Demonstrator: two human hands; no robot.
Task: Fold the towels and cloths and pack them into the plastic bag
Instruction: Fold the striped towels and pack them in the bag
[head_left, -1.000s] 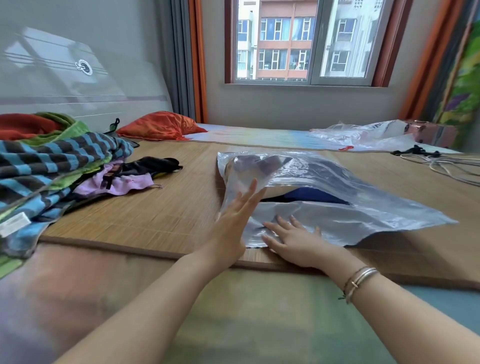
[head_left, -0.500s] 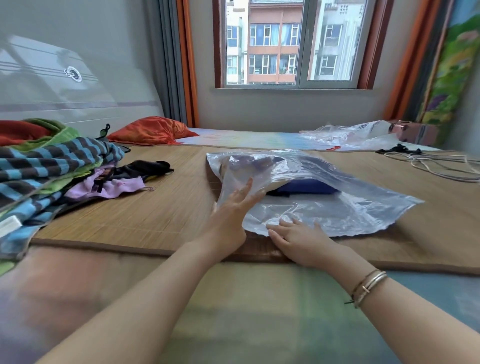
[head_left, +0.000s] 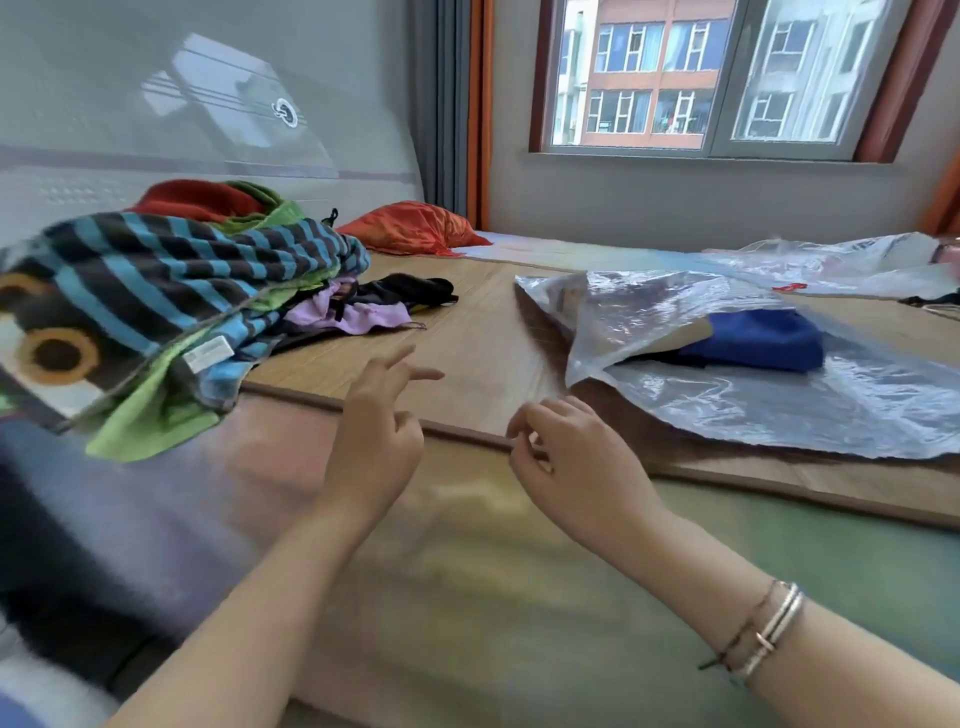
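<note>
Lying on the woven mat (head_left: 483, 332) that covers the bed, the plastic bag (head_left: 779, 395) gapes toward the person with a folded blue cloth (head_left: 753, 340) already inside. Its film looks thin, slick and crinkly, so it will likely slide and collapse; holding the upper lip of the mouth should keep it open. To the left, well apart from it, sits the pile of towels (head_left: 171, 306), the striped towel (head_left: 197, 265) on top, green and red ones beneath, a small purple cloth (head_left: 353, 317) and a black one (head_left: 410, 288) at its edge. These are soft, floppy and light; corners or a hem give the best hold. A white label (head_left: 209, 354) shows on the striped towel, its print too small to read. Left hand (head_left: 376, 441) hovers with fingers loosely spread toward the pile, holding nothing. Right hand (head_left: 576, 462) hangs with fingers loosely curled, empty too.
</note>
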